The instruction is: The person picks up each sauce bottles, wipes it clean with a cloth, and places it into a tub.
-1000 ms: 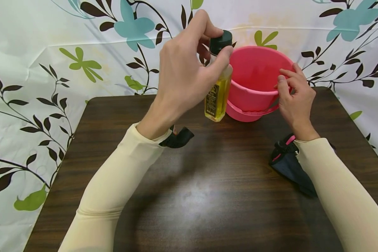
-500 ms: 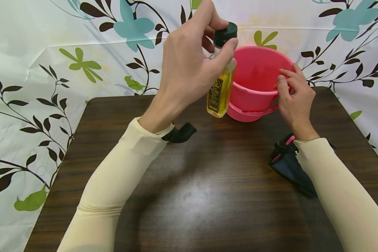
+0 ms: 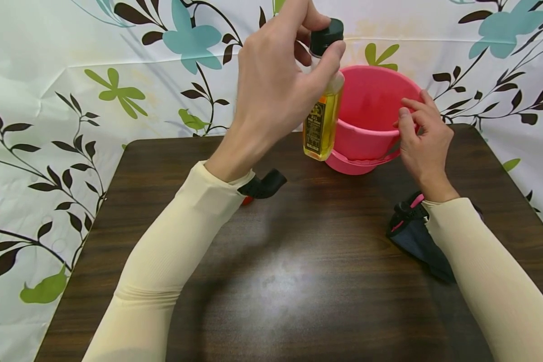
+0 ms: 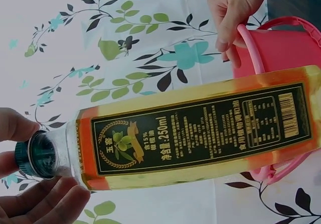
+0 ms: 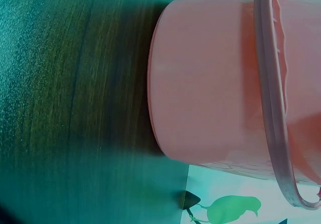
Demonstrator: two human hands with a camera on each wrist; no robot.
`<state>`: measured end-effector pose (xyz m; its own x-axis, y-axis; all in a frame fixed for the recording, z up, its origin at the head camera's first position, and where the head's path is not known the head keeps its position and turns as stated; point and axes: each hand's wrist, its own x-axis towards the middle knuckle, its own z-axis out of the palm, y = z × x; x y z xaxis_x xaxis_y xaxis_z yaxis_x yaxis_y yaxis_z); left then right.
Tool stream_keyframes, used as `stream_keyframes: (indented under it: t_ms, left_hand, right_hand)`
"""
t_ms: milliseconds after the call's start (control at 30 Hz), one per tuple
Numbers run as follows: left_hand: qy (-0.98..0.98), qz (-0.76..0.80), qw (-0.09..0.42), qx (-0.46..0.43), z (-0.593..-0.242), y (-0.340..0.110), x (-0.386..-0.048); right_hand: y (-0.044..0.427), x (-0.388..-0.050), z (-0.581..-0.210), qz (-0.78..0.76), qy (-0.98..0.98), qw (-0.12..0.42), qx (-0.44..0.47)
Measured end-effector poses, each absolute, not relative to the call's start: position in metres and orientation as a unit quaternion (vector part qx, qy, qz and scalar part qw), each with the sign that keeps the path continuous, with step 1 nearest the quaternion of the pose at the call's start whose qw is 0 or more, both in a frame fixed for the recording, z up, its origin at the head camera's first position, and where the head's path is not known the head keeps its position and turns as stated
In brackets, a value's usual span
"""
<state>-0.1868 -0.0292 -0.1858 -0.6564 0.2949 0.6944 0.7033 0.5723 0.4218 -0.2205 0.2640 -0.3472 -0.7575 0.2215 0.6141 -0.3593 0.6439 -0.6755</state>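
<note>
I've got the left grip (image 3: 280, 75) pinching the yellow bottle (image 3: 324, 118) by its dark cap (image 3: 327, 38), midair near the pink bucket (image 3: 362, 144), whose rim (image 3: 375, 132) the right grip (image 3: 426, 138) holds. Only the left wrist cam shows me the label's olive drawing (image 4: 121, 141) clearly; bottle's higher than a second ago.

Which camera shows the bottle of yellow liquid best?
The left wrist view: the bottle looms large, its label facing the camera, though one end runs out of frame. The head view shows it smaller, the left hand gripping it near the cap. The right wrist view shows none of it.
</note>
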Motion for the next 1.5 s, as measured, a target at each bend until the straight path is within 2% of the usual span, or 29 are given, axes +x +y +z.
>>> stream_keyframes:
  t_ms: [200, 500, 867, 1500]
  left_hand:
    - [-0.832, -0.365, 0.307, -0.283, -0.186, -0.025, -0.191]
    - [-0.826, -0.399, 0.304, -0.258, -0.186, -0.019, -0.199]
    - [-0.827, -0.393, 0.308, -0.259, -0.184, -0.009, -0.210]
    - [-0.802, -0.399, 0.348, -0.277, -0.190, 0.005, -0.224]
  right_hand:
    - [0.265, -0.220, -0.346, 0.416, -0.842, 0.341, 0.038]
    - [0.264, -0.220, -0.345, 0.418, -0.841, 0.340, 0.040]
    - [0.265, -0.220, -0.346, 0.418, -0.843, 0.337, 0.038]
    - [0.264, -0.220, -0.346, 0.416, -0.845, 0.335, 0.035]
